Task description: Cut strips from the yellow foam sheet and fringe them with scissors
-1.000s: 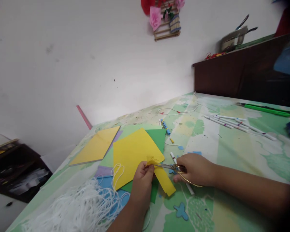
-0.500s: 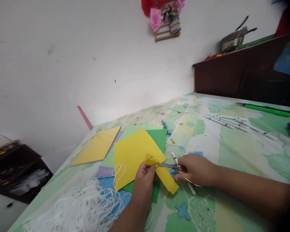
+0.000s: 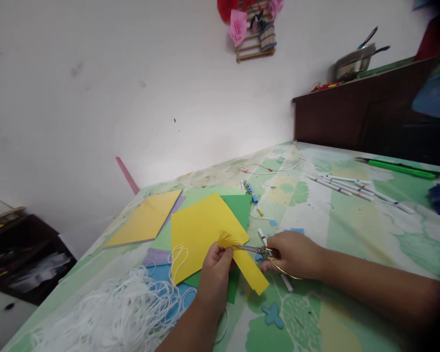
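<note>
My left hand [image 3: 217, 274] pinches a yellow paper strip [image 3: 252, 272] between thumb and fingers. Thin fringe cuts fan out at the strip's upper end, and its uncut part slants down to the right. Gold-handled scissors [image 3: 257, 249] are in my right hand [image 3: 295, 255], fingers through the loops. Their blades point left and meet the strip beside my left thumb. Beneath the strip lies a larger yellow sheet [image 3: 201, 220], on top of a green sheet [image 3: 238, 210]. A white marker [image 3: 262, 236] is partly hidden behind my right hand.
White cord [image 3: 106, 313] is heaped at the front left over a blue sheet. A yellow pad [image 3: 146, 220] lies farther back. Several white markers [image 3: 352, 188] and a green cutter [image 3: 403, 169] lie at the right. A blue foam cutout [image 3: 273, 315] sits near the front.
The view has shifted slightly, so the table things appear a little farther left. Both hands keep their holds, with the scissors still at the fringed end of the strip.
</note>
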A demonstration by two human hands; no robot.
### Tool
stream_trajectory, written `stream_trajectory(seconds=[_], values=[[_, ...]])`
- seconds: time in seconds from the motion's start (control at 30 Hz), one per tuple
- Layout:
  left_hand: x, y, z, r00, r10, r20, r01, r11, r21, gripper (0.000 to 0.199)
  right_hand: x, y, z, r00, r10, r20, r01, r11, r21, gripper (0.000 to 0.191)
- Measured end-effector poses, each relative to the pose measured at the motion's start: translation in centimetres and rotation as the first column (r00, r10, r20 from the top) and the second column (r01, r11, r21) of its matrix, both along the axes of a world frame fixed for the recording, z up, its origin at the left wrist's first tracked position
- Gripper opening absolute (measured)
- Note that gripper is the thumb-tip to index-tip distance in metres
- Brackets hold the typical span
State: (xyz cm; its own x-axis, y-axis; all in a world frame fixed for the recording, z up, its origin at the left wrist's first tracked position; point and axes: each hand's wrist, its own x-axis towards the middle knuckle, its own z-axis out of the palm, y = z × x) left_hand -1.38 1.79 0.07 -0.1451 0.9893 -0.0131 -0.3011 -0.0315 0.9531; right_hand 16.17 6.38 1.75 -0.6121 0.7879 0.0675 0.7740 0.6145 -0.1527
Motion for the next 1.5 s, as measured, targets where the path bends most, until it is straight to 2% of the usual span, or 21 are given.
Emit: stream_trajectory(seconds=[0.57, 0.9, 1.5], values=[[-0.01, 0.11, 0.05, 1.000, 0.027, -0.003, -0.027, 0.999, -0.031, 0.009, -0.09, -0.20, 0.04, 1.000, 0.012, 0.011, -0.012, 0.998, 0.063, 0.045], [-0.07, 0.26, 0.27, 0.999, 0.015, 0.037, -0.011, 0.996, -0.089, 0.008, 0.10, 0.08, -0.14, 1.000, 0.025, -0.009, -0.024, 0.999, 0.049, 0.044], [0.14, 0.28, 0.58, 0.998, 0.019, 0.052, -0.013, 0.993, -0.119, 0.005, 0.10, 0.18, -0.44, 0.998, 0.051, -0.023, -0.050, 0.997, 0.055, 0.045]])
